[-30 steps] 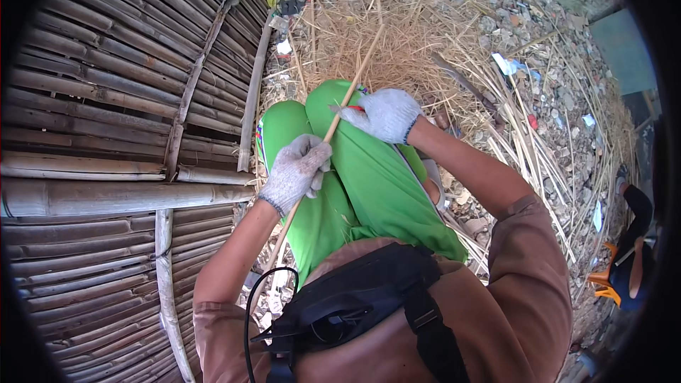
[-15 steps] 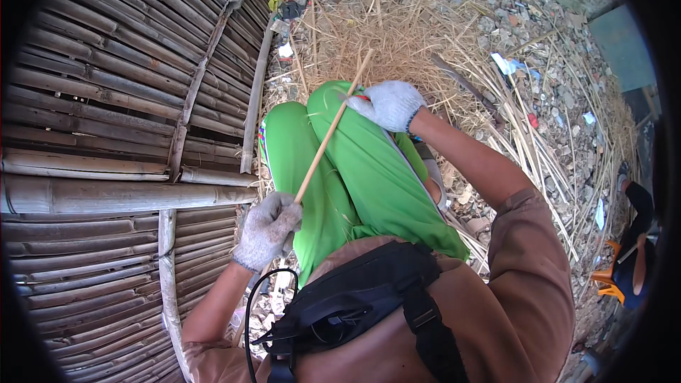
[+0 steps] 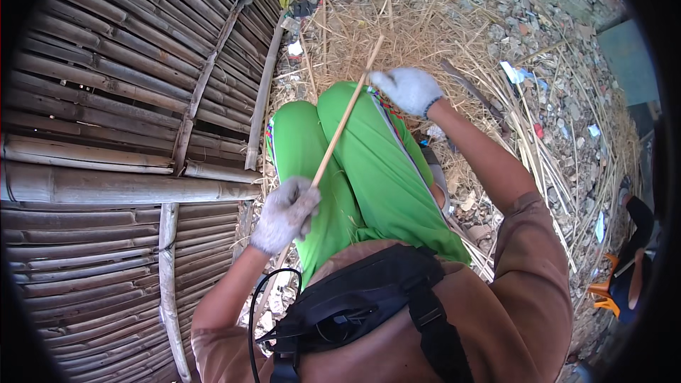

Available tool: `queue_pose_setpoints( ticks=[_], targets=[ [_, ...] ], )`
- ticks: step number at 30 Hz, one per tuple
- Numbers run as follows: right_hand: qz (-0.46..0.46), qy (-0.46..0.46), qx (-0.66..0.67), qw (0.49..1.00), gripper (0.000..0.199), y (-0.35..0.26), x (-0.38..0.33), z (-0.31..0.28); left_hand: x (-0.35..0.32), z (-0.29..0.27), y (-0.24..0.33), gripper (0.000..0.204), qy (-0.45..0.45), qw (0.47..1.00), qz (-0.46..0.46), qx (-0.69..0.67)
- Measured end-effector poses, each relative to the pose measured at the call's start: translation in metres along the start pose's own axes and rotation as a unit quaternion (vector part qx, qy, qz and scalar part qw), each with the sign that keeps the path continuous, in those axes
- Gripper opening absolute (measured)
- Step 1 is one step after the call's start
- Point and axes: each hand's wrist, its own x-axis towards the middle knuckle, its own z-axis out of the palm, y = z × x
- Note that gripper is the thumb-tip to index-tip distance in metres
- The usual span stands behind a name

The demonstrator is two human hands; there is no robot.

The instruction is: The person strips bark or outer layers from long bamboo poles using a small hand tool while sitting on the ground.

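Seated person, both hands gloved in pale knit. The thing in hand is a long, slim, pale stick, lying slantwise over the green trousers. Whether it rests on the cloth, I can't tell from here.

Long axis: from the left fist, low and to the left, up and away from the body to the right. Far tip is free, past the knees, over a bed of loose straw. A shorter stretch seems to run on below the fist toward the body.

Left hand: fingers curled tight round the stick's nearer part. Right hand: to the right of the stick's upper stretch, fingertips pointing left at it, just beside or touching; can't tell which. Nor can I make out whether it grips anything.

Of the two, the right is much nearer the far tip. Bamboo wall stands off to the left.
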Motion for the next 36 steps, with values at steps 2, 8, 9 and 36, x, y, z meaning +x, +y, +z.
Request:
queue_pose_setpoints(
  ticks=[2,8,9,36],
  targets=[
    [-0.043,-0.057,-0.009,0.997,0.092,-0.016,-0.007,0.004,0.038,0.01,0.02,0.036,-0.002,1.0,0.008,0.009],
    [-0.106,-0.091,-0.042,0.989,0.089,-0.046,-0.032,0.006,0.124,0.031,0.05,0.029,0.0,0.999,0.036,-0.002],
    [-0.115,-0.074,-0.059,0.989,0.089,-0.046,-0.036,0.008,0.128,0.032,0.051,0.028,0.005,0.999,0.038,0.009],
    [-0.053,-0.022,-0.069,0.996,0.091,0.009,0.016,-0.004,-0.042,-0.021,-0.013,0.026,0.027,0.993,0.043,0.107]
  ],
)
